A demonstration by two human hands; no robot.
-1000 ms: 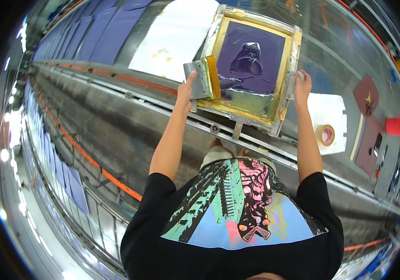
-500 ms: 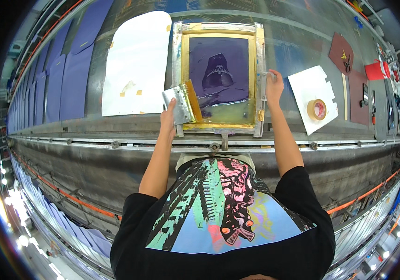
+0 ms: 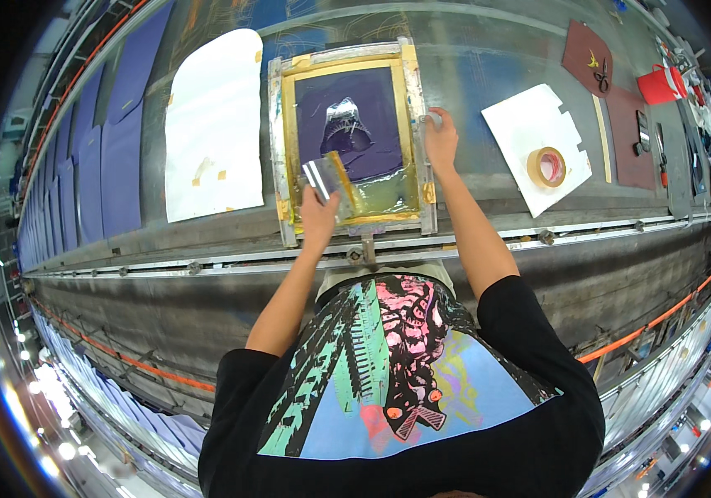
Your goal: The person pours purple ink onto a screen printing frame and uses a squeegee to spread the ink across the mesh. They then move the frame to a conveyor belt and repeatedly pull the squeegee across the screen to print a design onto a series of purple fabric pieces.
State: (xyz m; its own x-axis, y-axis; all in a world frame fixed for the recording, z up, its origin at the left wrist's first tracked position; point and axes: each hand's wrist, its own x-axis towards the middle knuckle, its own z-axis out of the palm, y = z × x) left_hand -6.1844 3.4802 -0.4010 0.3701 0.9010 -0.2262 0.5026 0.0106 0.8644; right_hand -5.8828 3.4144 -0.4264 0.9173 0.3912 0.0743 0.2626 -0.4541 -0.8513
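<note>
A silk-screen frame [image 3: 411, 91] with tape-edged wood and metal sides lies on the long table in front of me. Its mesh [image 3: 380, 100] shows dark purple with an arched motif, and a wet yellowish band runs along the near end. My left hand [image 3: 319, 217] grips a squeegee [image 3: 320, 178] with a metal holder and an amber blade, tilted over the near left corner of the mesh. Whether the blade touches the mesh I cannot tell. At the frame's right side, my right hand [image 3: 442, 143] is closed around a small greyish handle, partly hidden by the fingers.
Left of the frame lies a white rounded board [image 3: 214, 124], with purple sheets [image 3: 123, 166] beyond. To the right are a white notched card [image 3: 513, 133] with a tape roll [image 3: 546, 167], maroon pieces [image 3: 625, 149], scissors [image 3: 601, 79] and a red bucket [image 3: 661, 85]. A metal rail [image 3: 289, 256] edges the table.
My left hand has brought the squeegee rightward from the frame's left edge to over the mesh. My right hand keeps to the frame's right side. The whole view has shifted and turned slightly.
</note>
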